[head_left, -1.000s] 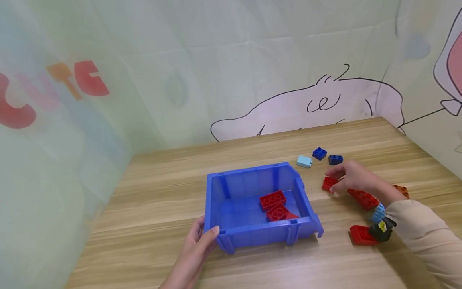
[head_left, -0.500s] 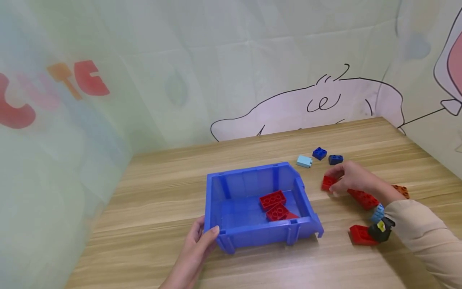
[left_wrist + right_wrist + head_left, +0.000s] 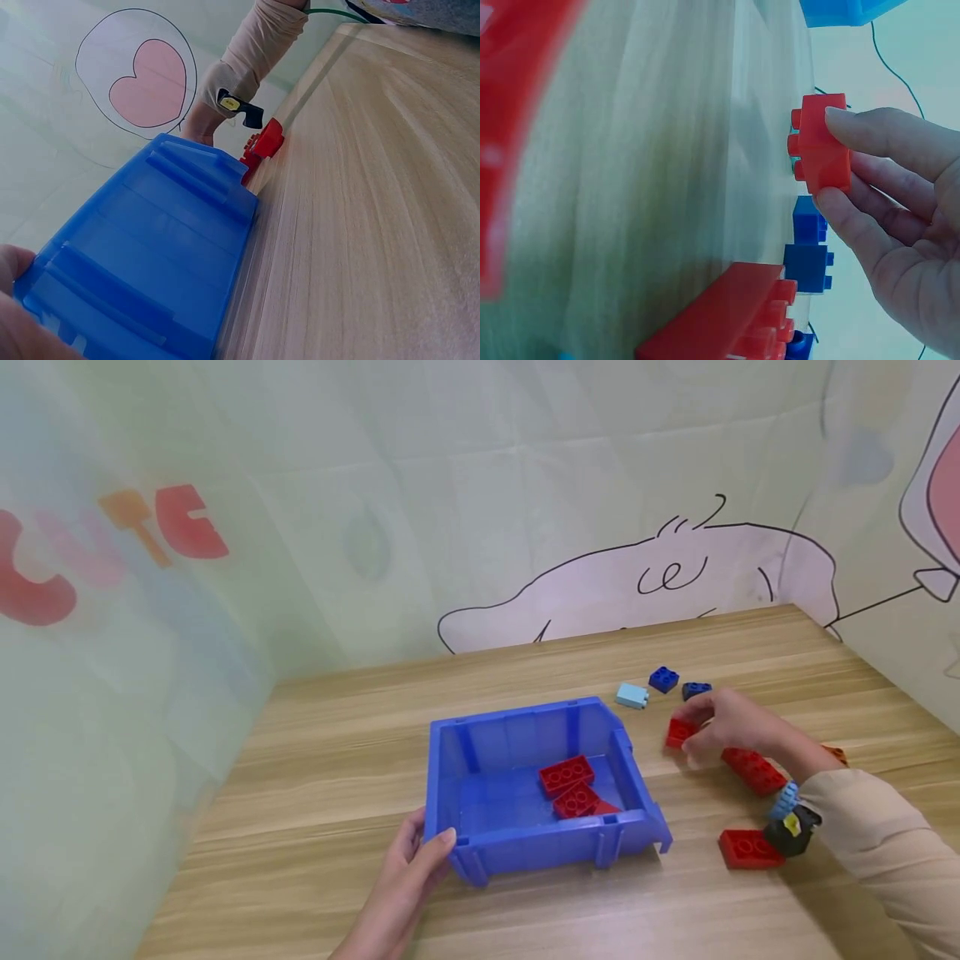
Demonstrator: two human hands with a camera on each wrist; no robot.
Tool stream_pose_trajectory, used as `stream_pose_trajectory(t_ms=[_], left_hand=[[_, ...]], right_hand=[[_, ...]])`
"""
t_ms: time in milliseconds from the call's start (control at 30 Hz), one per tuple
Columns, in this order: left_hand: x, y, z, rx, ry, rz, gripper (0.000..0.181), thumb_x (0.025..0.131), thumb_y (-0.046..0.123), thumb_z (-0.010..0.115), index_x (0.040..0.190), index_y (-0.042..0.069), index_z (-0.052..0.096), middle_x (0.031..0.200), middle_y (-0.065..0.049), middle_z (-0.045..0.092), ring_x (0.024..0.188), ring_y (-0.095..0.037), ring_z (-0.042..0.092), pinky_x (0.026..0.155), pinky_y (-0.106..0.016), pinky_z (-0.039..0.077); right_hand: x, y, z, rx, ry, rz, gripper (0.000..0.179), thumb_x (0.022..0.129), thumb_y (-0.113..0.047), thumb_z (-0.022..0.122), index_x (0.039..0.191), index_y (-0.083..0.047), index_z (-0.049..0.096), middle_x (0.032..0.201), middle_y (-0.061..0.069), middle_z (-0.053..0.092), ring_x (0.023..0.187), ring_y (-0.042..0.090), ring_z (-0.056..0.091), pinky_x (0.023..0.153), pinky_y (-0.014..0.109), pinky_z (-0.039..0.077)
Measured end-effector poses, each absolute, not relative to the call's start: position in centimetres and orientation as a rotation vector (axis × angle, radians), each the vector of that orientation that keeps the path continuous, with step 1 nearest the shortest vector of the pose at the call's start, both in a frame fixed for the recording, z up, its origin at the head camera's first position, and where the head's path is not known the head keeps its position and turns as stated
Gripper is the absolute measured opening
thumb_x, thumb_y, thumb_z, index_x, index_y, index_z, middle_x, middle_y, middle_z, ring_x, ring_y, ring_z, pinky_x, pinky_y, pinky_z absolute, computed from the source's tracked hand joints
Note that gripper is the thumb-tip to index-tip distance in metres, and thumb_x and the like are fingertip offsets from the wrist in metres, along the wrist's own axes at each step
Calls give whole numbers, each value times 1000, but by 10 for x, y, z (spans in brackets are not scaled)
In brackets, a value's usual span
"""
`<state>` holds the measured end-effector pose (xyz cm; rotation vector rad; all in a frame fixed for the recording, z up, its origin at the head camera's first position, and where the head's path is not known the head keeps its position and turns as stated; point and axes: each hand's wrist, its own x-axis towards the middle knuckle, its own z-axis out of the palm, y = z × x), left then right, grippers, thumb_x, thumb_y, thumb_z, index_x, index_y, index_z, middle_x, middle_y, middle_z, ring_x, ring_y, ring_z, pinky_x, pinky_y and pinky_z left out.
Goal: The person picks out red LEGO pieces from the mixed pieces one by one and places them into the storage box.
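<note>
At its near left corner, my left hand (image 3: pixel 405 877) grips a blue plastic bin (image 3: pixel 536 852), thumb over the rim and fingers against the outer side. Several red toy bricks (image 3: pixel 567 775) lie inside the bin, toward its right end. To the bin's right, my right hand (image 3: pixel 731 727) pinches a red toy brick (image 3: pixel 679 733) between thumb and fingers. The right wrist view shows this held brick (image 3: pixel 826 146) with its studs turned toward the tabletop. Beneath the right forearm lies a long red brick (image 3: pixel 753 770), and a further red brick (image 3: pixel 750 849) is nearer me.
Beyond the right hand are a light blue brick (image 3: pixel 632 696), a blue brick (image 3: pixel 663 678) and a dark blue brick (image 3: pixel 696 690). An orange brick (image 3: pixel 836 754) and a light blue piece (image 3: pixel 784 800) sit partly behind the right arm. A printed cloth wall (image 3: pixel 360 527) borders the wooden table (image 3: pixel 300 793).
My right hand has shifted slightly left and away from me with the red brick, now partly covering the dark blue brick. My left hand and the bin have stayed put.
</note>
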<state>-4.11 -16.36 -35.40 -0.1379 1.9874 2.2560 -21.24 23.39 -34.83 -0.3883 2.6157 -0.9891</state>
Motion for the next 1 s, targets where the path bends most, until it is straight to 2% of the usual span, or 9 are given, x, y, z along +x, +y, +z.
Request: stream_pose_trajectory(t_ms=[233,400,633,1000], left_hand=[[-42,-164,-354,-140,1984,2262,55,91,15,53,135,-5,27,129,-19,46,113,-20,51,97,-29,43],[-42,-164,-354,-141,1975,2265,54,91,14,53,135,-5,27,128,-19,46,113,-19,52,95,-28,44],[-42,-164,-354,-148,1977,2259,54,91,15,53,134,-5,27,127,-18,46,112,-19,52,96,-29,43],[-42,-163,-353,-153,1989,2248,55,91,15,53,135,-5,28,128,-19,46,112,-20,52,95,-28,44]], right_hand=[[-215,230,-343,-448,2664,-984,49,75,-14,77,117,5,60,105,15,63,97,29,56,80,40,52],[-216,227,-339,-488,2660,-989,48,76,-13,76,117,5,59,107,16,63,97,30,59,81,42,53],[-217,217,-327,-530,2647,-997,43,77,-12,76,114,3,62,103,12,64,94,26,59,78,39,54],[-212,204,-310,-573,2641,-996,46,76,-12,76,116,3,61,103,12,64,92,25,60,75,36,55]])
